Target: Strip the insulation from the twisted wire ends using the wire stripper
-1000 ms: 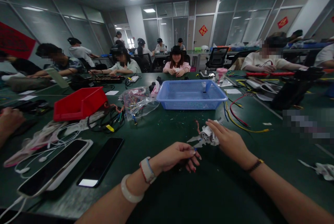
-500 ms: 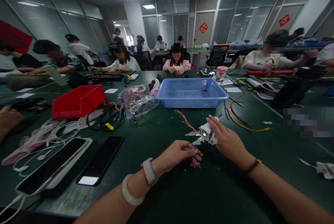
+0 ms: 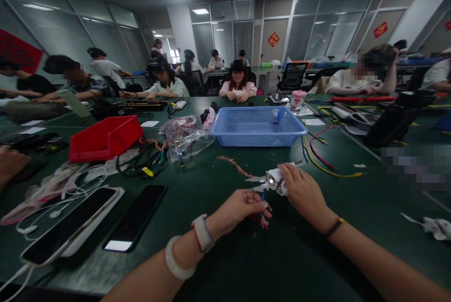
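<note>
My right hand [image 3: 303,191] is closed round the white-wrapped handles of a wire stripper [image 3: 267,181], whose metal jaws point left over the green table [image 3: 229,255]. My left hand [image 3: 243,208] sits just below the jaws, fingers pinched on a short blue wire [image 3: 262,197]. A stripped length of copper strand [image 3: 234,165] lies on the table just left of the tool's jaws; I cannot tell whether it touches them.
A blue mesh basket [image 3: 259,126] stands behind the hands, with a red bin [image 3: 105,138], a clear bag of wires [image 3: 186,138] and tangled cables to its left. Two phones [image 3: 136,217] lie at near left. Red and yellow wires [image 3: 324,158] trail right. Other people sit around the tables.
The copper strand has stretched out and swung left, away from the stripper's jaws. My right hand with the tool has shifted slightly left, towards my left hand, which stays pinched on the blue wire.
</note>
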Demonstrator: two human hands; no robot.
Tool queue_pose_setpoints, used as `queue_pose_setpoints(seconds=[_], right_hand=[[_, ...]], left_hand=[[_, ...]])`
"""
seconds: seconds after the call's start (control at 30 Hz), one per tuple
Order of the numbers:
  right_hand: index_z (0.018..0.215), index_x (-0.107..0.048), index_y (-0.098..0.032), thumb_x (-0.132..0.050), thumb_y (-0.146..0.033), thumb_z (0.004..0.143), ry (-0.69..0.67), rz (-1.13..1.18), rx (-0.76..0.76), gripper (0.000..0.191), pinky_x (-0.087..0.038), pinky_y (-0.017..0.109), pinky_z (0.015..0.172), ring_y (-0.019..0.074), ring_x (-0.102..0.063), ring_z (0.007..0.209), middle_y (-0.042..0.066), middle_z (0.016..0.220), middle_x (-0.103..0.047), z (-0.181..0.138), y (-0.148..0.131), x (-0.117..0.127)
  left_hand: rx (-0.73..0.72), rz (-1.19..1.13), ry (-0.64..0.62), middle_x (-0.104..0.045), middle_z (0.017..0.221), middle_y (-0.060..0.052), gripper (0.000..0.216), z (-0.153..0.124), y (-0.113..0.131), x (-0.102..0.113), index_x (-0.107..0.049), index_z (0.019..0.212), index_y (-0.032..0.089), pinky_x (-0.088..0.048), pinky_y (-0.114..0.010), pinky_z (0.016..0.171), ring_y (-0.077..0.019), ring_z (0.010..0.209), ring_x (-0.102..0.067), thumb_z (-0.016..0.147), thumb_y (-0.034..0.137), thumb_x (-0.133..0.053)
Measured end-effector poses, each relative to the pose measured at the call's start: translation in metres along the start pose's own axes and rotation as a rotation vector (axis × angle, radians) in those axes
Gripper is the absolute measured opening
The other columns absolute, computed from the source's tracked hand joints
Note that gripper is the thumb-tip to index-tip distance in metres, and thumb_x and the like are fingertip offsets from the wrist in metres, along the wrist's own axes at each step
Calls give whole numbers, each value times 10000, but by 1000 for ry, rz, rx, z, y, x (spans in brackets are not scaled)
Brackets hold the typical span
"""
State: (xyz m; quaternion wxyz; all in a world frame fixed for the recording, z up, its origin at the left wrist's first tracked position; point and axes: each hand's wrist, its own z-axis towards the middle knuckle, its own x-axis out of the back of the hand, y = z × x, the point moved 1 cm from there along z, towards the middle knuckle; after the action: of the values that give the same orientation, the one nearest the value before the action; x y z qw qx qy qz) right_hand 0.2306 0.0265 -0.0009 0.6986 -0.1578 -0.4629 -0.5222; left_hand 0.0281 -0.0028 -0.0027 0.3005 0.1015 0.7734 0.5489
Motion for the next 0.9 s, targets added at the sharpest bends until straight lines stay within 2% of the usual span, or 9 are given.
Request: queue_pose_setpoints(seconds=[0.2,0.33,0.5,0.63,0.77,0.9], right_hand=[[1047,-571,-141,-430,-83,857,-63,-56,-3,243,-401,285,636,177,-585,698,94,916,-628,0,5,2],[989,-591,-164,-455,-135,871,-78,-14,-21,182,-366,284,625,169,-586,678,74,884,-618,1,12,4],[972,-605,-205,-514,-155,833,-234,196,-87,173,-316,258,537,122,-581,604,28,912,-636,1,16,8],[960,-620,-238,-513,-164,835,-328,348,-137,180,-329,234,548,112,-607,641,2,918,-648,1,19,13],[924,-638,-228,-488,-191,866,-352,476,-169,165,-382,226,616,134,-628,740,24,879,-665,1,30,14],[927,-641,-207,-480,-214,875,-305,404,-210,170,-395,240,619,161,-633,778,54,885,-671,5,50,10]], left_hand=[[6,22,-61,-707,741,-70,323,-1,-1,-1,-612,797,86,-480,-255,588,-131,576,-650,704,351,-771],[17,71,-68,-707,752,-70,325,-1,0,3,-625,805,85,-485,-263,607,-128,586,-647,704,359,-768],[19,192,-68,-709,778,-73,320,0,2,7,-642,826,89,-481,-258,607,-126,600,-650,716,369,-752],[22,226,-78,-706,773,-69,312,-1,5,5,-644,833,91,-478,-250,610,-122,609,-653,742,378,-727],[39,270,-72,-707,775,-67,331,-2,6,4,-638,822,97,-464,-247,593,-128,612,-653,729,399,-735],[35,233,-33,-701,749,-52,353,-2,5,3,-619,807,106,-458,-246,587,-129,612,-651,696,411,-758]])
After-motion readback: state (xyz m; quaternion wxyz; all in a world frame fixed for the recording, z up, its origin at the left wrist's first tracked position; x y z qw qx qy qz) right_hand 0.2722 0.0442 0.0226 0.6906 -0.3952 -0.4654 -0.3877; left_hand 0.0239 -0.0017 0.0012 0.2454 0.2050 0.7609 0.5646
